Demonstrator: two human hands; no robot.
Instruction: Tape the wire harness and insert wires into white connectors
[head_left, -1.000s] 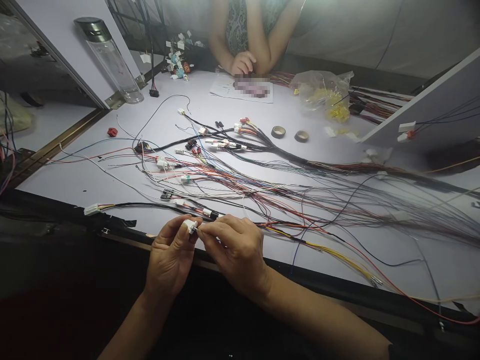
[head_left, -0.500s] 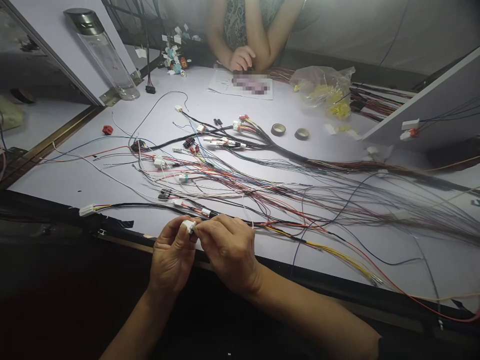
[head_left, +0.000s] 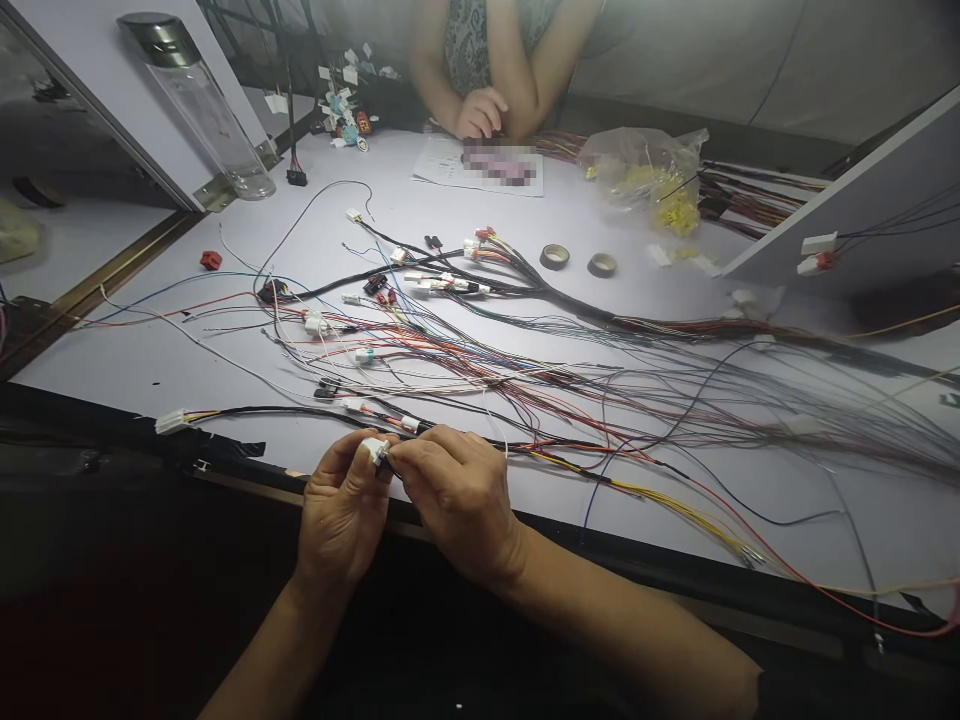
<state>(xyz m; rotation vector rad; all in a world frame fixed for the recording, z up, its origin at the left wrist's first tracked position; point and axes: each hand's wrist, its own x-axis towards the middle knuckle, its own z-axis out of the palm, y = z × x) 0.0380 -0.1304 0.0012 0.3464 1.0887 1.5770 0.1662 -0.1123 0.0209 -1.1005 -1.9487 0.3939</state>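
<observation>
Just over the table's front edge, my left hand point(head_left: 343, 510) pinches a small white plastic connector point(head_left: 373, 450) between thumb and fingers. My right hand point(head_left: 457, 495) is closed at the connector's right end, its thumb and forefinger pressed together there. What those fingertips grip is too small and hidden to make out. Behind my hands runs a black-wrapped wire branch point(head_left: 277, 408) with a white connector point(head_left: 172, 422) at its left end. A bundle of yellow wires point(head_left: 675, 503) with bare metal terminals lies to the right.
Loose wires and a thick harness point(head_left: 577, 306) spread across the table. Two tape rolls point(head_left: 555, 257), a red connector point(head_left: 211, 260) and a bag of yellow parts point(head_left: 645, 180) lie farther back. A glass bottle point(head_left: 210, 120) stands at the left. Opposite sits a person point(head_left: 487, 100) near a paper sheet.
Both hands stay together at the white connector, with barely any finger movement. The whole view has shifted very slightly.
</observation>
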